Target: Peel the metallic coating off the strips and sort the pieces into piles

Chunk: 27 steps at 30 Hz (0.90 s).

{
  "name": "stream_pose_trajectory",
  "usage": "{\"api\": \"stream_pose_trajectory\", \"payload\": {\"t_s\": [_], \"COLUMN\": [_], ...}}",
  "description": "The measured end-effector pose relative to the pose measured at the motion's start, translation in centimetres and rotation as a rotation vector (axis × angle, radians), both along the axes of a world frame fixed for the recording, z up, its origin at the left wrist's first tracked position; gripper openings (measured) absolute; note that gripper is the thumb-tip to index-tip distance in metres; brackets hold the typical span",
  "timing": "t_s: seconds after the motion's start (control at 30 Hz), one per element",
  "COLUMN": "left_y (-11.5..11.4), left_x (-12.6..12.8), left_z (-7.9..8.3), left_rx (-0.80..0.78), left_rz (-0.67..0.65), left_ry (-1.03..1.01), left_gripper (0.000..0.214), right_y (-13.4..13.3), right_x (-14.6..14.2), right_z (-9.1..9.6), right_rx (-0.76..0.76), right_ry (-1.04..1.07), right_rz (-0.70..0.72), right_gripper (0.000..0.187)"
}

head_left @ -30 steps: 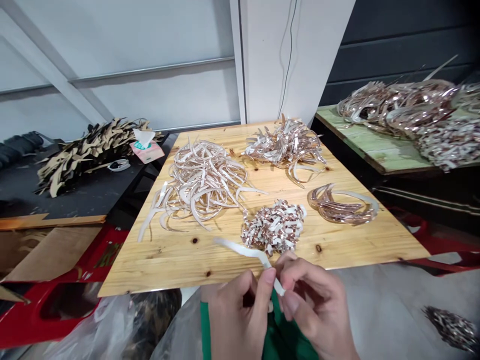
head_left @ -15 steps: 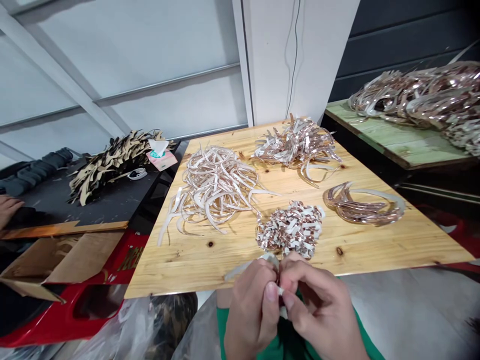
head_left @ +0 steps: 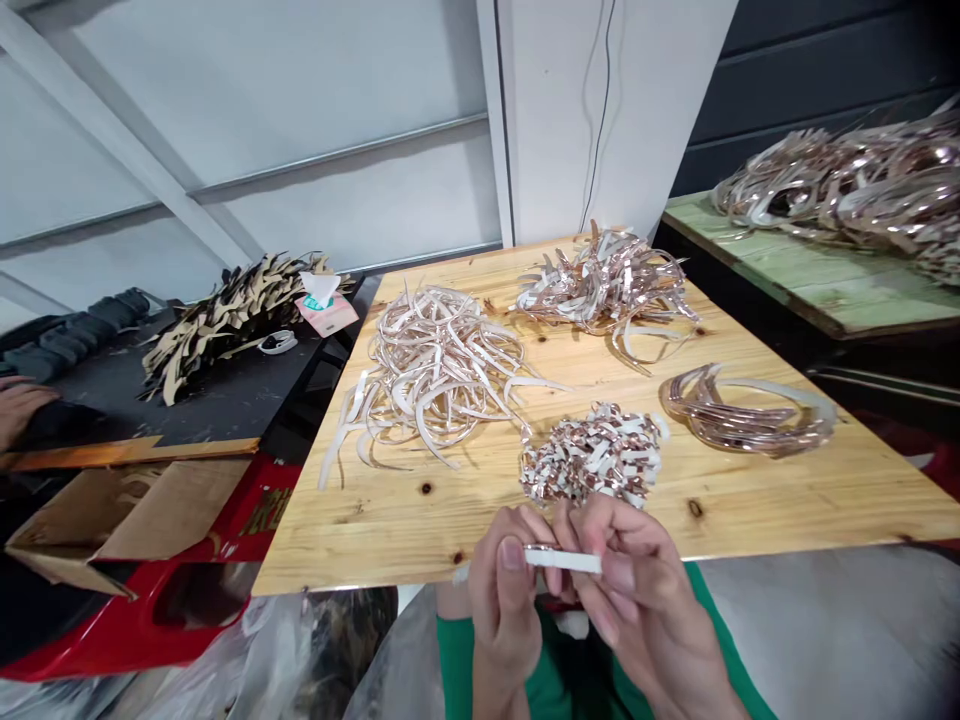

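Observation:
Both my hands are at the bottom middle, over the board's near edge. My left hand (head_left: 506,600) and my right hand (head_left: 637,600) pinch a narrow white strip with a metallic rose-gold edge (head_left: 562,560) between thumbs and fingers. Just beyond them lies a heap of short, crinkled rose-gold and white pieces (head_left: 592,455). A pine board (head_left: 390,530) carries it, along with a tangle of pale curved strips (head_left: 431,375), a shiny rose-gold tangle (head_left: 607,285) and a neat bundle of curved rose-gold strips (head_left: 750,412).
A green-painted board (head_left: 750,270) at right holds a large metallic strip heap (head_left: 840,200). On a black table at left are black-and-tan strips (head_left: 232,325), a tissue box (head_left: 326,312) and another person's hand (head_left: 19,405). Below lie cardboard (head_left: 127,520), a red crate (head_left: 202,590) and plastic bags (head_left: 315,640).
The long strip trailing left over the board now shows as a short straight length between my fingers. Another person's hand has appeared at the left edge, and the view has shifted slightly.

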<state>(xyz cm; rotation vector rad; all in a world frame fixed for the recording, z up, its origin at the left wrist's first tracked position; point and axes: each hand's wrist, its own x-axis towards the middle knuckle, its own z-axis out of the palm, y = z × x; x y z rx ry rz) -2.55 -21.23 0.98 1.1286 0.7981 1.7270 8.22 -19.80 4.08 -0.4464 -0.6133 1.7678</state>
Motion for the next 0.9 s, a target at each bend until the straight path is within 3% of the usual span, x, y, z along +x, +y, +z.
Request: {"api": "stream_pose_trajectory", "payload": {"t_s": [0.17, 0.27, 0.33, 0.43, 0.5, 0.57, 0.67, 0.77, 0.9], "left_y": [0.6, 0.7, 0.4, -0.5, -1.1, -1.4, -1.4, -1.1, -1.1], "left_x": [0.2, -0.1, -0.5, -1.5, -2.2, -2.8, -3.3, -3.3, -3.0], "left_z": [0.7, 1.0, 1.0, 0.8, 0.7, 0.6, 0.7, 0.9, 0.7], "left_rx": [0.004, -0.018, -0.032, -0.044, -0.07, -0.102, -0.119, -0.121, -0.285], "left_rz": [-0.118, -0.037, 0.114, 0.347, 0.374, 0.35, 0.336, 0.206, 0.128], "left_ry": [-0.316, -0.365, -0.262, 0.016, 0.173, 0.253, 0.248, 0.266, 0.323], "left_gripper": [0.041, 0.043, 0.044, 0.043, 0.042, 0.043, 0.045, 0.053, 0.042], "right_y": [0.5, 0.4, 0.2, 0.0, 0.0, 0.1, 0.3, 0.4, 0.7], "right_x": [-1.4, -2.0, -2.0, -1.7, -1.5, -1.4, -1.4, -1.2, -1.1], "right_z": [1.3, 0.9, 0.0, -1.4, -1.7, -1.5, -0.8, -0.4, -0.2], "right_rx": [-0.056, -0.031, 0.0, 0.144, 0.255, 0.322, 0.429, 0.544, 0.553], "right_ry": [0.259, 0.258, 0.089, -0.397, -0.705, -0.877, -0.95, -0.958, -0.912], "right_rz": [0.118, 0.113, 0.046, -0.08, -0.055, 0.044, 0.082, 0.048, 0.019], "right_gripper": [0.013, 0.014, 0.02, 0.028, 0.03, 0.029, 0.031, 0.032, 0.033]}}
